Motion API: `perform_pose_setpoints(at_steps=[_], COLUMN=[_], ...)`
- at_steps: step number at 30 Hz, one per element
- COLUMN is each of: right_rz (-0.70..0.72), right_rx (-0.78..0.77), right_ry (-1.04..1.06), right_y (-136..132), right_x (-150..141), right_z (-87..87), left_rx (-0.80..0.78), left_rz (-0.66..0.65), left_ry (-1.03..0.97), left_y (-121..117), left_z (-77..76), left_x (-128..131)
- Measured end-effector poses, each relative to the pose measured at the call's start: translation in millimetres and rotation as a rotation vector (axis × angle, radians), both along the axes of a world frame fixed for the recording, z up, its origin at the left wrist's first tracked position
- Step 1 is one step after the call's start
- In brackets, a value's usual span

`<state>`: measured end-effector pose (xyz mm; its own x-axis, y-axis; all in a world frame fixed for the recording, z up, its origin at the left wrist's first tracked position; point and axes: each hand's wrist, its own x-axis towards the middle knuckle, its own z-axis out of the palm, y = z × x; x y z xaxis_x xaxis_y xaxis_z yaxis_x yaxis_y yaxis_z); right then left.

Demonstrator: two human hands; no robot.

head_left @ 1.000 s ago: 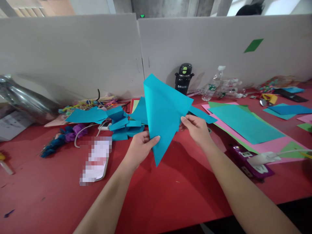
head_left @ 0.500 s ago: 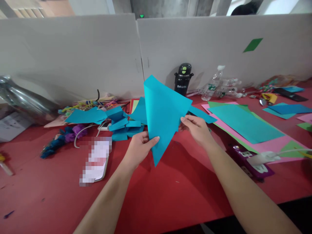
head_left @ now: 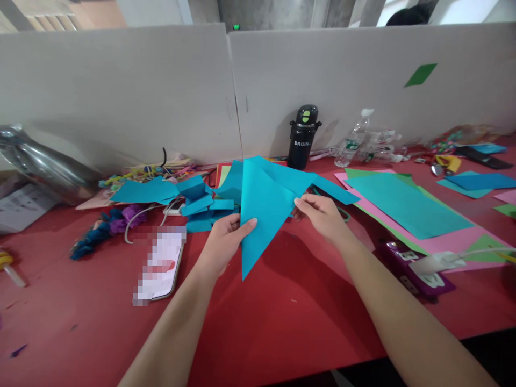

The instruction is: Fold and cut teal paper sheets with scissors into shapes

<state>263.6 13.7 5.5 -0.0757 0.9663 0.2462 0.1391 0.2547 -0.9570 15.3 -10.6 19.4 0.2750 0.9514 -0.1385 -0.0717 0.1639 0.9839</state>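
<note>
Between both hands is a blue sheet of paper (head_left: 264, 215), folded over into a pointed shape with its tip hanging down, held up above the red table (head_left: 258, 328). My left hand (head_left: 226, 239) pinches its left edge, thumb on the front and fingers behind. At the right edge my right hand (head_left: 320, 215) grips it between thumb and fingertips; some of those fingers are hidden. Behind the sheet lie cut and folded blue paper pieces (head_left: 197, 204), partly covered by it. A blue paper strip (head_left: 336, 191) shows just beyond my right hand.
A phone (head_left: 161, 263) lies to the left, near a metal jug (head_left: 52, 166). At the back stand a black flask (head_left: 303, 140) and a plastic bottle (head_left: 352, 141). Coloured paper sheets (head_left: 411, 204) and a purple power strip (head_left: 419, 271) are on the right.
The sheet's upper part has come down and tilted away, and its lower tip has swung slightly left. Both hands keep their hold; the right has shifted a little left.
</note>
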Motion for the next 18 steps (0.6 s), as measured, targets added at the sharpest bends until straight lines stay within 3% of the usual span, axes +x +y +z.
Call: perform_pose_setpoints(at_steps=[9, 18], right_rz=[-0.049, -0.104], right_rx=[0.023, 0.039], right_ry=[-0.023, -0.067], right_y=[3.0, 0.0], right_x=[5.2, 5.4], right_z=[-2.8, 4.6], left_rx=[-0.058, 0.022], left_rz=[-0.15, -0.059], left_ry=[0.09, 0.112], left_y=[-3.2, 0.6], left_z=[4.9, -0.3], left_x=[2.4, 1.0])
